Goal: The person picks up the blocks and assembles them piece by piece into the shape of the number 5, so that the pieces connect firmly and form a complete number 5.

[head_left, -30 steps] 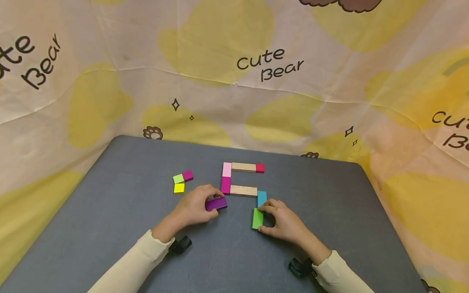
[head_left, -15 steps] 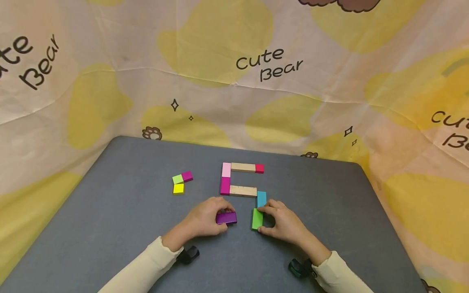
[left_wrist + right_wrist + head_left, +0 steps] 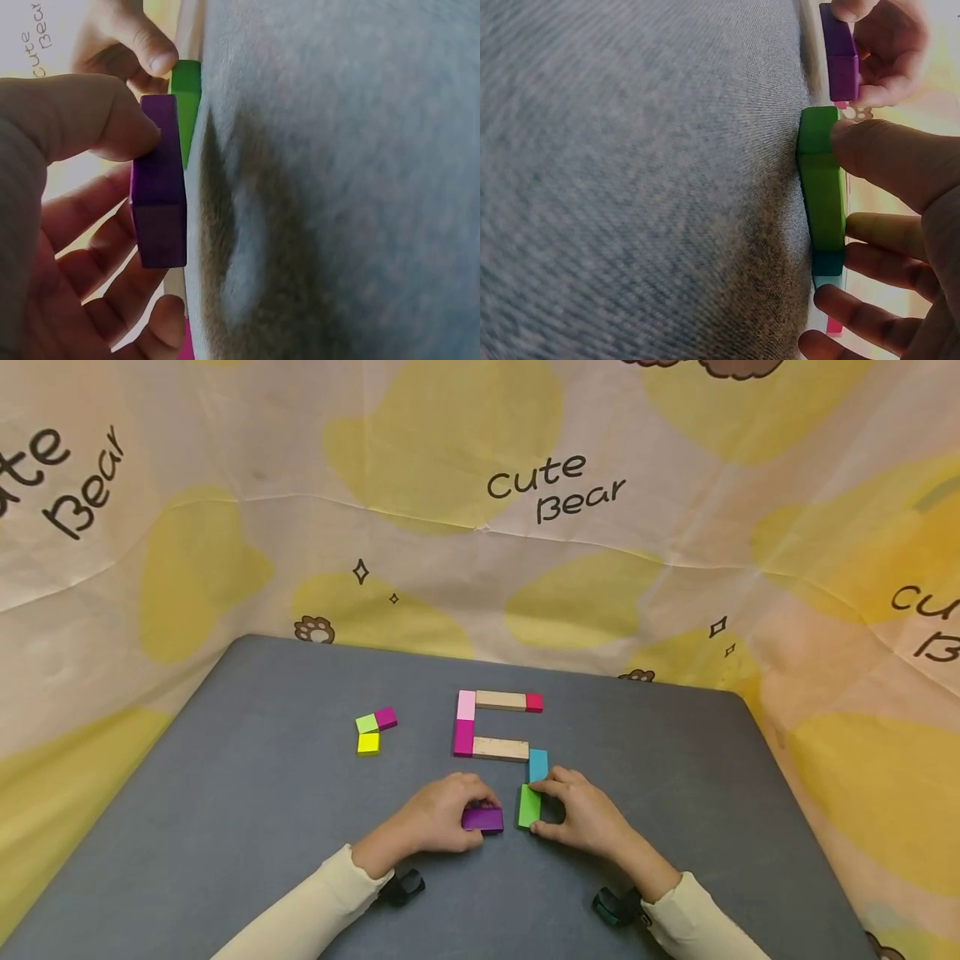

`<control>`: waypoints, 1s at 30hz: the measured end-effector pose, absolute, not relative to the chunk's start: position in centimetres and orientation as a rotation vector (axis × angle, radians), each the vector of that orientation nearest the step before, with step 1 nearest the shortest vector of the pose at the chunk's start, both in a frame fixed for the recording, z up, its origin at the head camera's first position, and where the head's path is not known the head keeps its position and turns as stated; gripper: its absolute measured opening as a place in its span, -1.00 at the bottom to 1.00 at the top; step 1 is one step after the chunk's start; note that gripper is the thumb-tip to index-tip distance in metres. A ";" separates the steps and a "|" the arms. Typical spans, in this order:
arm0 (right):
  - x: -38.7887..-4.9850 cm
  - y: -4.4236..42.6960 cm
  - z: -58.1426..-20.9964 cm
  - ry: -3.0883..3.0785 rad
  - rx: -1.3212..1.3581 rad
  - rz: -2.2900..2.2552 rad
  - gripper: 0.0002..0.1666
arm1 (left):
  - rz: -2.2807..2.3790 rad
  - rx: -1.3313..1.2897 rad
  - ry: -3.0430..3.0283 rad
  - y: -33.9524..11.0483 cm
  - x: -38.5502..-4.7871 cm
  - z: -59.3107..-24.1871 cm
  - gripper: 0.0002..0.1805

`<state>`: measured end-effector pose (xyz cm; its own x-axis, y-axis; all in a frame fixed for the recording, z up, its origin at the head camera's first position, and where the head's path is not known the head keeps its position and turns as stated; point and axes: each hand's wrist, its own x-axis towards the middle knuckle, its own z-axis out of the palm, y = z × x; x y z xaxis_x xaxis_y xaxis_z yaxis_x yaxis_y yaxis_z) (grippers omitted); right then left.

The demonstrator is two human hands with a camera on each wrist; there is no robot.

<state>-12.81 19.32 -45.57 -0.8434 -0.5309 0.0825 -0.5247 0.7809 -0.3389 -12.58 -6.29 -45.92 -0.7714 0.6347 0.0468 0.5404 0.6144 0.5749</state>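
My left hand pinches a purple block by its long sides; in the left wrist view the thumb lies on that block, which looks held just off the table. To its right, a green block lies lengthwise with my right hand gripping its two ends between thumb and fingers. A blue block adjoins the green one's far end. Beyond it runs a line of blocks: a wooden block, a magenta block, a pink block, another wooden block and a red block.
Left of the block line lie a small lime block, a small magenta block and a yellow block, close together. The grey table is backed by a printed cloth.
My left hand has carried the purple block right and nearer to me, turning it level, so it is now close to the green block. The right hand stays on the green block.
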 end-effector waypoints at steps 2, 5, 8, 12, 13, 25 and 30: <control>-12.8 19.3 -45.6 2.945 -0.874 -0.552 -0.40 | 0.860 0.973 2.665 -6.1 -12.5 -46.0 -0.59; -12.8 19.3 -45.6 2.943 -0.868 -0.555 -0.40 | 0.845 0.979 2.656 -5.9 -12.5 -46.0 -0.59; -12.8 19.4 -45.6 2.937 -0.862 -0.562 -0.40 | 0.836 0.997 2.656 -5.5 -12.5 -46.0 -0.59; -12.8 19.4 -45.6 2.936 -0.858 -0.558 -0.39 | 0.826 1.001 2.653 -5.1 -12.5 -46.1 -0.59; -12.8 19.4 -45.6 2.938 -0.858 -0.552 -0.39 | 0.825 1.001 2.650 -5.0 -12.5 -46.1 -0.59; -12.7 19.4 -45.6 2.937 -0.858 -0.534 -0.38 | 0.814 1.033 2.646 -4.4 -12.5 -46.5 -0.58; -12.7 19.4 -45.6 2.927 -0.861 -0.547 -0.38 | 0.803 1.041 2.660 -4.2 -12.3 -46.7 -0.58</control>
